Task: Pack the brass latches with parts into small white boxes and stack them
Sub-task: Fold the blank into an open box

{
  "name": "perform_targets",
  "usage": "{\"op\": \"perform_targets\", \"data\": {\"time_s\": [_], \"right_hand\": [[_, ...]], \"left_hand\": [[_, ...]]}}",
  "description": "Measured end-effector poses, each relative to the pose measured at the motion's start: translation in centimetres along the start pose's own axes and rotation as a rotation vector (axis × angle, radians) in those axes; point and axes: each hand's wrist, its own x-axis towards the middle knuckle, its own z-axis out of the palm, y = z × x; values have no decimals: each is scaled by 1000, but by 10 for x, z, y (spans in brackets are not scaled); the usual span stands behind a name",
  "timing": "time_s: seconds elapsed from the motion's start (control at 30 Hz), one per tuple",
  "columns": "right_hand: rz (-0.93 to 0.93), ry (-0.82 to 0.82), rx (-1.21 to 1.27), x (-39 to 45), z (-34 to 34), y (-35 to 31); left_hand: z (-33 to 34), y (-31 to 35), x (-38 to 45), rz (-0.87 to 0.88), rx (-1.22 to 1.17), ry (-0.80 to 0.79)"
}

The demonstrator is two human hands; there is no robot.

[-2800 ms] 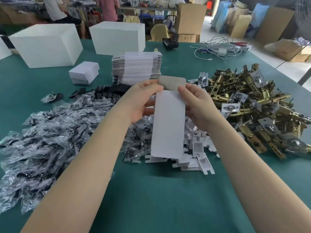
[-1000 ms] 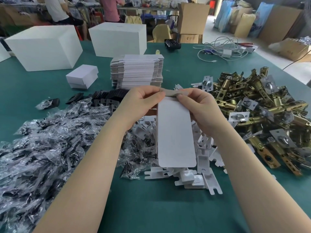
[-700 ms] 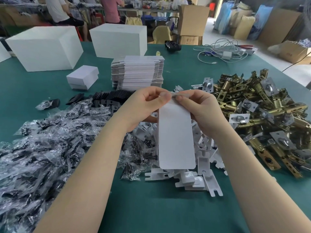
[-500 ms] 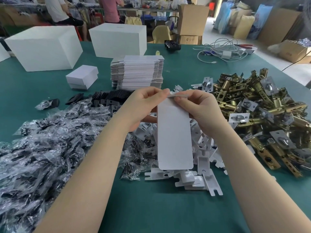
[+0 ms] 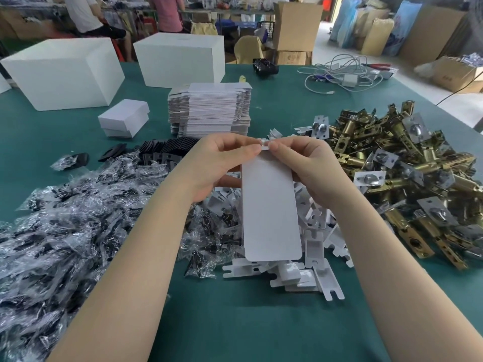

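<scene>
Both hands hold a small white cardboard box (image 5: 270, 207) upright above the green table, its long white face toward me. My left hand (image 5: 217, 165) and my right hand (image 5: 311, 171) grip its far end, thumbs pinching the folded end flap. To the right lies a heap of brass latches (image 5: 407, 173). Beneath the box lies a pile of white cardboard inserts (image 5: 303, 270). Many clear bags of dark parts (image 5: 65, 218) spread across the left. A stack of flat white box blanks (image 5: 209, 111) stands behind my hands.
Two small finished white boxes (image 5: 124, 121) are stacked at the back left. Two big white cartons (image 5: 62, 71) (image 5: 180, 58) stand further back. Black plates (image 5: 167, 150) lie in a row. Cables (image 5: 342, 74) are at the far right. People stand beyond the table.
The brown-backed end flap, open at first, has been folded down over the box's far end. My thumbs have closed in on it. The box stays upright in both hands.
</scene>
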Motion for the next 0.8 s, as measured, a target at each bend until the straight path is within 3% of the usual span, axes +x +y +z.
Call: {"op": "perform_targets", "data": {"time_s": [0.3, 0.67, 0.8], "right_hand": [[-47, 15, -98, 0, -3, -3], [32, 61, -8, 0, -3, -12], [54, 5, 29, -2, -7, -16]], "left_hand": [[-1, -2, 1, 56, 44, 18], [-1, 0, 1, 158, 130, -90], [-2, 3, -2, 162, 108, -116]]}}
